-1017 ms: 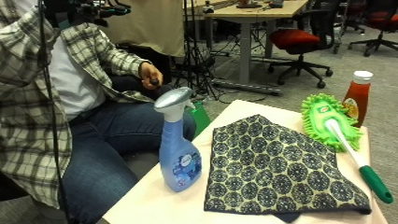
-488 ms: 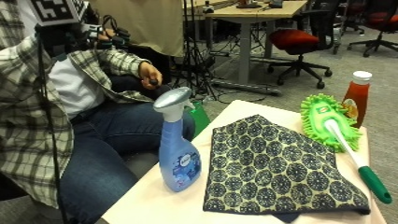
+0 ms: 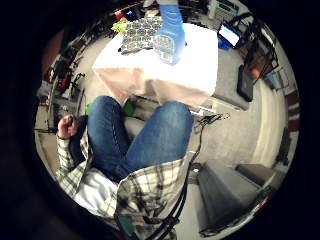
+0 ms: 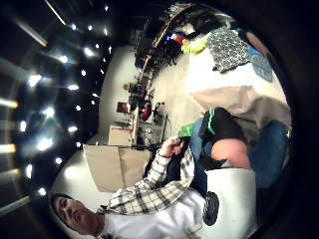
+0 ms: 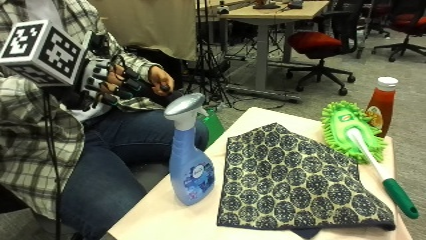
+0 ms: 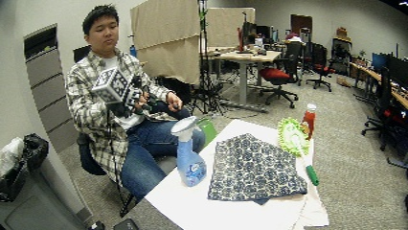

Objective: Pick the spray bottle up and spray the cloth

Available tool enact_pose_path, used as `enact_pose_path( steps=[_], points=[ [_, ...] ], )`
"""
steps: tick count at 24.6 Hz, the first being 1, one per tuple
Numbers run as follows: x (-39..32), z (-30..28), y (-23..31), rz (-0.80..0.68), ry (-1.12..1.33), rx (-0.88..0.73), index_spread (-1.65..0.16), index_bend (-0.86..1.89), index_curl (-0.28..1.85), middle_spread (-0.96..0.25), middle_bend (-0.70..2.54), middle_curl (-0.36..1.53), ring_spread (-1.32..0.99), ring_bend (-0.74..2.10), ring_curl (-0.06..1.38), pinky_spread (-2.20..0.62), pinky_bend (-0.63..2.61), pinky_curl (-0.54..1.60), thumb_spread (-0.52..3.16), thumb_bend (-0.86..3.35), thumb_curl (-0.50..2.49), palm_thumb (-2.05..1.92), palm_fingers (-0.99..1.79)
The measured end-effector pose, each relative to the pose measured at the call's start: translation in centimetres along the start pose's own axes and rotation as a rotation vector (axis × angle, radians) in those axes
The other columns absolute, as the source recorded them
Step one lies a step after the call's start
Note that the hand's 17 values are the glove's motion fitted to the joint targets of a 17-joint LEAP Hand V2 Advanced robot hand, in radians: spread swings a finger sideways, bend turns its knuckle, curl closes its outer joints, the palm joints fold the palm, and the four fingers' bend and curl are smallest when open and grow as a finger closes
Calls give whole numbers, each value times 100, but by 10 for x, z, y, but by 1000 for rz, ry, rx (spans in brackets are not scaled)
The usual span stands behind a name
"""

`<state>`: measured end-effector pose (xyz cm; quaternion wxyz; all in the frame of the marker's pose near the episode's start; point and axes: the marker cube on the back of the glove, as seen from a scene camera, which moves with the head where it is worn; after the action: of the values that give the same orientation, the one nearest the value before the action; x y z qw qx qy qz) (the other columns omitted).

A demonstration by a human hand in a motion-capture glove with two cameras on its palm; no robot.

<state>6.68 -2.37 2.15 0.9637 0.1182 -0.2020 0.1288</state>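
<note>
So far nothing of the task appears done: at the left, the gloved right hand (image 5: pixel 106 82) is held raised near the person's chest, well apart from the worktop (image 5: pixel 166 220), its grip seemingly relaxed with fingers apart and holding nothing. Further right, the blue spray bottle (image 5: pixel 190 160) is seen standing upright and untouched near the worktop's edge, just beside the patterned cloth (image 5: pixel 293 180), which is spread flat. The reach, the grasp, the lift and the spraying are all judged still to come.
</note>
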Motion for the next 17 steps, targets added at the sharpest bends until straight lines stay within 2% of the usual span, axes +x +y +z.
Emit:
enact_pose_path(
  steps=[5,9,17],
  points=[
    [44,-2,-45,84,-166,126,-22,15,29,3,26,29,6,38,24,18,20,22,112,31,40,66,45],
    [77,15,-99,132,-209,276,-20,13,28,4,26,30,4,40,26,18,23,25,111,29,42,70,49],
    [126,20,-161,1,-440,255,-20,16,29,3,26,33,1,37,28,15,21,27,107,26,45,78,49]
  ],
)
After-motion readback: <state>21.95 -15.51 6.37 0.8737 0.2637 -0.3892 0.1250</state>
